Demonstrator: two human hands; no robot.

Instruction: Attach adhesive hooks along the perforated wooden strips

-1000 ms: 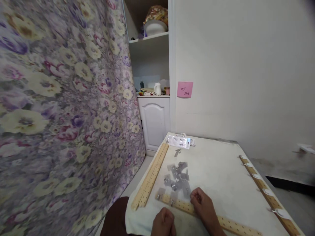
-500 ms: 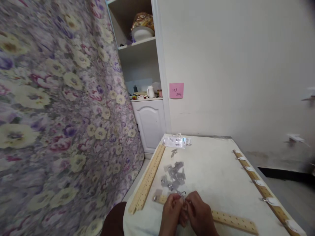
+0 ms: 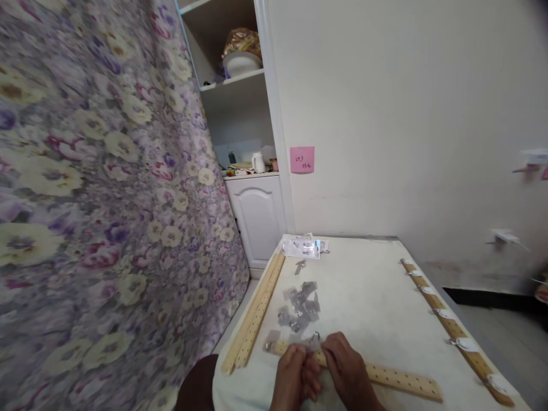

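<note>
Both hands are over a pale wooden strip with holes (image 3: 402, 381) lying across the near side of the table. Between them is a small clear plastic bag (image 3: 307, 342) with a curved metal hook (image 3: 316, 337) at its upper right. My right hand (image 3: 349, 368) is closed, its thumb and forefinger pinching the bag's right side. My left hand (image 3: 296, 374) is closed at the bag's lower left, its other fingers curled; its exact grip is partly hidden. Just beyond, several small clear bags with metal parts (image 3: 302, 305) lie in a loose pile.
Two perforated wooden strips (image 3: 256, 317) lie along the left edge. On the right edge, a wooden strip (image 3: 460, 339) carries several hooks with white tags. Printed packets (image 3: 301, 247) and a small metal piece (image 3: 301, 266) are toward the back. A floral curtain (image 3: 107, 200) hangs at left.
My hands have moved slightly apart, and the bag with the hook shows more between them. The whole view has shifted a little.
</note>
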